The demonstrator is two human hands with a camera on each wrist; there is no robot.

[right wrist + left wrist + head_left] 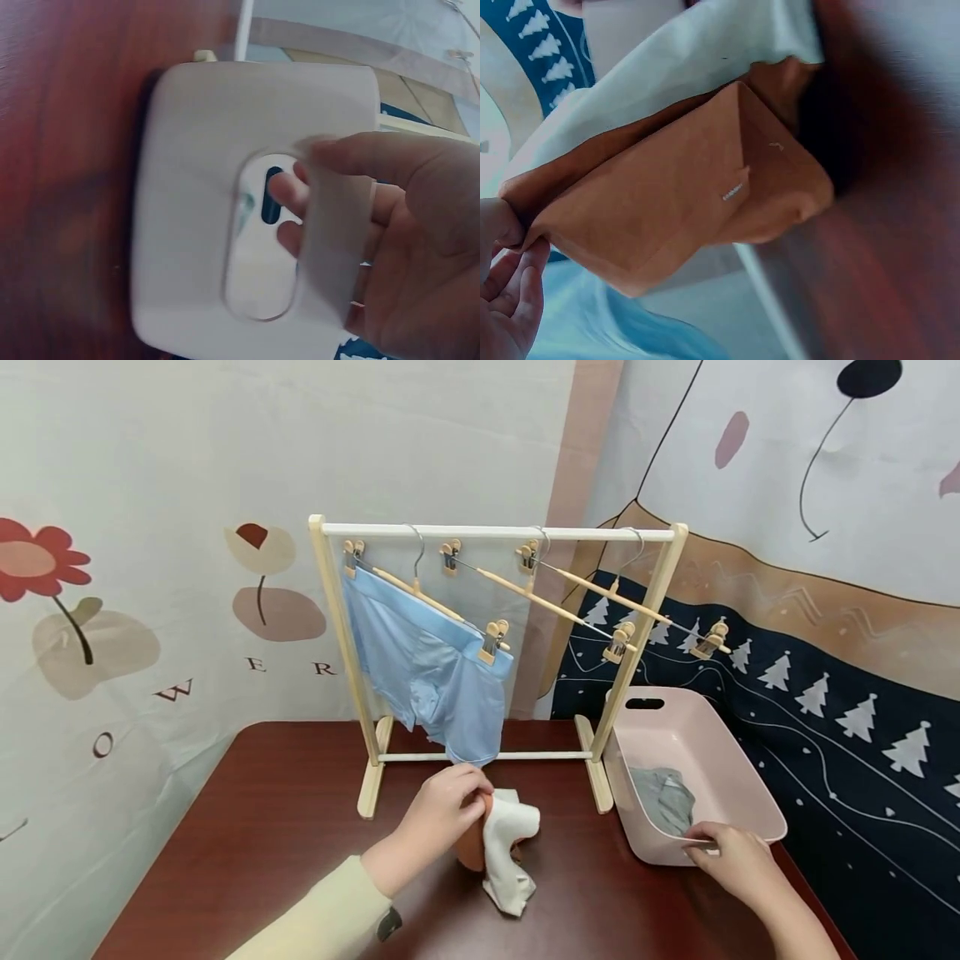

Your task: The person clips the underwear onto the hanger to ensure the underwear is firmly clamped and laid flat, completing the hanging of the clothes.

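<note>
In the head view my left hand (447, 806) pinches the upper edge of a brown and white cloth garment (507, 831). The cloth droops over the front middle of the table. Seen from the left wrist, thumb and fingertips grip a corner of it, and a small label (735, 193) shows on the brown side. My right hand (738, 862) holds the near rim of a pink plastic basket (712, 739) on the right. From the right wrist, fingers (289, 191) curl through its oval handle hole, with the thumb at the rim. A grey cloth (663, 799) lies inside the basket.
Behind my hands stands a wooden clothes rack (495, 532). Light blue shorts (431, 660) hang from its left clip hanger, low over the table. Two more clip hangers (540, 602) hang bare to the right. Patterned fabric (817, 727) borders the table (300, 827).
</note>
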